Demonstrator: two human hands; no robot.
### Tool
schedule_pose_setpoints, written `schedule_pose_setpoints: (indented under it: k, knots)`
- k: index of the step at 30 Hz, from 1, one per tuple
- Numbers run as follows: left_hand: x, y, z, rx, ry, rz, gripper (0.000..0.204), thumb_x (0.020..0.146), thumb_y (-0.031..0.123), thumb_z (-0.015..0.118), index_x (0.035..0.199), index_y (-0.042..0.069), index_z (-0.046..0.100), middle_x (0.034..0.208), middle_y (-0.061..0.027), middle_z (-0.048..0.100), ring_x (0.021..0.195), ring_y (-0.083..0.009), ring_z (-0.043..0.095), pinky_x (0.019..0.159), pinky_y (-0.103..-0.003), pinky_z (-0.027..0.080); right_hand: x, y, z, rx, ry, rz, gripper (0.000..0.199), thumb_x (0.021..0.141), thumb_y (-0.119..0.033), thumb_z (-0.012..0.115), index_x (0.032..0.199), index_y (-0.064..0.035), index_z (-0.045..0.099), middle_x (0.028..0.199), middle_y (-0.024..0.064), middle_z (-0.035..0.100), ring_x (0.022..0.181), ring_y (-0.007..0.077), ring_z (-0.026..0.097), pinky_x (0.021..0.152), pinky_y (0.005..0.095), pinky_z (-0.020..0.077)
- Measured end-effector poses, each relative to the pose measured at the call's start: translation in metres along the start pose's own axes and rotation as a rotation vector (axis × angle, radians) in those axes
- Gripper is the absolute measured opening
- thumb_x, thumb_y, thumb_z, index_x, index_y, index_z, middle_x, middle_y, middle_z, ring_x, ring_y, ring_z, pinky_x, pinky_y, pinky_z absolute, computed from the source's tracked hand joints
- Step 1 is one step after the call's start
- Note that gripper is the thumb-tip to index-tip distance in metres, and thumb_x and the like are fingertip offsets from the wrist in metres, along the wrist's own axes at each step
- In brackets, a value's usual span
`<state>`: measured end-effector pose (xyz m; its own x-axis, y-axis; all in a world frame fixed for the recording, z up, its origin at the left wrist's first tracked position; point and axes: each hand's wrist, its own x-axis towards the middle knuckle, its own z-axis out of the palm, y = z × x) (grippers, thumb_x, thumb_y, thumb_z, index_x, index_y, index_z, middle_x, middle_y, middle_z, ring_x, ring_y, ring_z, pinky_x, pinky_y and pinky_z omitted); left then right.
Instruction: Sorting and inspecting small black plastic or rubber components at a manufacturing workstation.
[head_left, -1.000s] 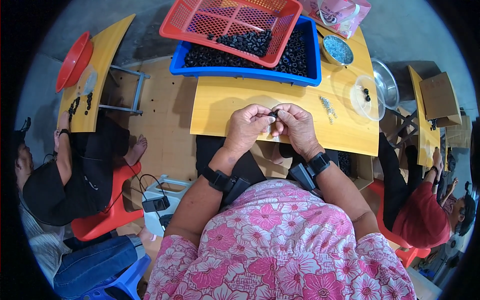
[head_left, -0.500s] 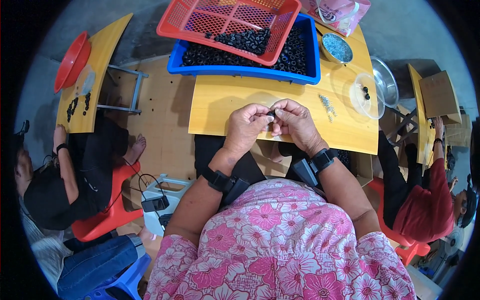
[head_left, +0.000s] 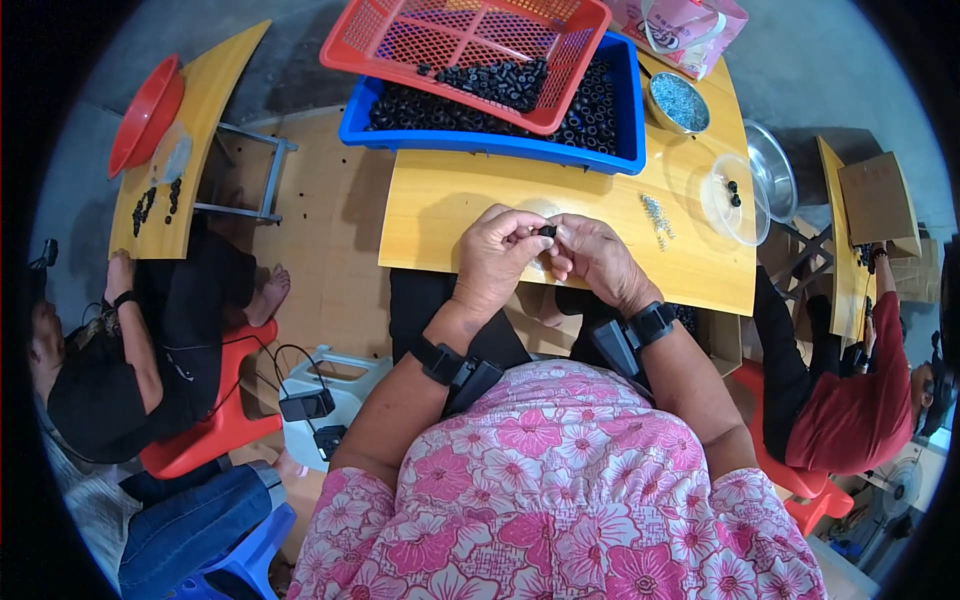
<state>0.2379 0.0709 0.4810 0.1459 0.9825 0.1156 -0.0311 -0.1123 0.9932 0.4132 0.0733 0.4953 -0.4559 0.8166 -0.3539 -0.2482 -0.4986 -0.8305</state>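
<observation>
A small black round part (head_left: pixel 547 231) sits between my two hands, just above the near edge of the yellow table (head_left: pixel 440 210). My left hand (head_left: pixel 497 258) pinches it with thumb and fingertips. From the other side my right hand (head_left: pixel 600 262) closes its thumb and index finger at the same part, its remaining fingers curled below. Anything smaller inside that pinch is hidden. To the right of my hands lies a loose pile of small silvery metal pieces (head_left: pixel 657 220).
A red mesh basket (head_left: pixel 345 45) holding black parts rests on a blue bin (head_left: pixel 490 148) of black rings. At right stand a metal bowl (head_left: pixel 680 103) of silvery pieces and a clear dish (head_left: pixel 718 205) with black parts. Co-workers sit at tables on both sides.
My right hand's fingers have shifted around the black part, which now shows more plainly between my fingertips. At far right the co-worker's arm has moved toward the cardboard box.
</observation>
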Motion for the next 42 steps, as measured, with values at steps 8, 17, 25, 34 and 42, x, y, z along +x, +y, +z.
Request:
schedule_pose_setpoints:
  k: [8, 17, 25, 34, 42]
  knots:
    - [0.002, 0.003, 0.0, 0.087, -0.032, 0.01, 0.016, 0.078, -0.003, 0.068, 0.094, 0.0, 0.067, 0.078, -0.0006, 0.053, 0.071, -0.0086, 0.051, 0.064, -0.023, 0.047, -0.002, -0.001, 0.008, -0.056, 0.034, -0.031, 0.027, 0.097, -0.024, 0.046, 0.105, -0.0001, 0.055, 0.077, 0.0002, 0.048, 0.067, 0.0093, 0.047, 0.064, 0.0246, 0.0444]
    - [0.005, 0.003, -0.007, 0.018, -0.169, -0.142, 0.035, 0.083, 0.011, 0.069, 0.115, -0.002, 0.061, 0.084, -0.0064, 0.061, 0.071, -0.0098, 0.058, 0.066, -0.024, 0.051, -0.004, 0.005, 0.014, -0.128, 0.106, -0.091, 0.024, 0.097, -0.024, 0.047, 0.108, -0.0033, 0.053, 0.081, 0.0008, 0.053, 0.067, 0.0082, 0.048, 0.062, 0.023, 0.0445]
    - [0.009, 0.009, -0.01, -0.018, -0.329, -0.242, 0.041, 0.093, 0.017, 0.059, 0.127, -0.005, 0.051, 0.095, -0.005, 0.06, 0.076, -0.0078, 0.058, 0.065, -0.021, 0.051, -0.003, 0.01, 0.021, -0.246, 0.157, -0.128, 0.023, 0.098, -0.022, 0.045, 0.11, -0.0035, 0.052, 0.085, 0.0026, 0.056, 0.069, 0.0082, 0.052, 0.063, 0.0237, 0.0481]
    - [0.007, 0.007, -0.007, -0.057, -0.282, -0.279, 0.039, 0.094, 0.014, 0.057, 0.127, -0.006, 0.05, 0.099, -0.0069, 0.061, 0.078, -0.009, 0.058, 0.066, -0.021, 0.051, -0.003, 0.005, 0.029, -0.188, 0.196, -0.111, 0.024, 0.097, -0.022, 0.045, 0.111, -0.0025, 0.052, 0.089, 0.005, 0.058, 0.07, 0.0099, 0.054, 0.063, 0.0246, 0.0488]
    - [0.0, 0.004, 0.0, -0.055, -0.156, -0.226, 0.032, 0.089, 0.004, 0.06, 0.12, -0.003, 0.057, 0.094, -0.0041, 0.062, 0.075, -0.0064, 0.056, 0.065, -0.019, 0.05, -0.006, -0.005, 0.022, 0.182, 0.099, -0.018, 0.025, 0.098, -0.023, 0.047, 0.104, -0.0001, 0.054, 0.082, 0.0029, 0.054, 0.065, 0.0104, 0.049, 0.064, 0.0236, 0.0457]
